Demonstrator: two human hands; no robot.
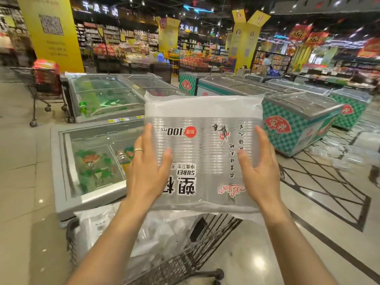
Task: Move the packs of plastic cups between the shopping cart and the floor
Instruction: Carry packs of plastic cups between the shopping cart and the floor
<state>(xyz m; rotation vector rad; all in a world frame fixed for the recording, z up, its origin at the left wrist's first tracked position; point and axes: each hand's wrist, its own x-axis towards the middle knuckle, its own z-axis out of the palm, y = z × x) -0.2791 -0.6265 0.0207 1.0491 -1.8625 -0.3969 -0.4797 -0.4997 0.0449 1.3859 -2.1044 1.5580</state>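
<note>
Gripping a clear pack of plastic cups (203, 153) by its 9 o'clock edge with the left hand (148, 167) and its 3 o'clock edge with the right hand (259, 169), raised above the shopping cart (183, 263) at 6 o'clock, itself loaded with further clear packs (160, 233)

Two bare forearms show from the bottom edge of the picture up to the wrists, uncovered along all of their visible length. The left hand (147, 171) wears a thin, plain metal ring (138, 149), pale gold with a bright sheen, on a finger beyond the forefinger; exactly which finger is unclear. The right hand (260, 173) is bare. The thumbnails on both hands are short and plain.
</note>
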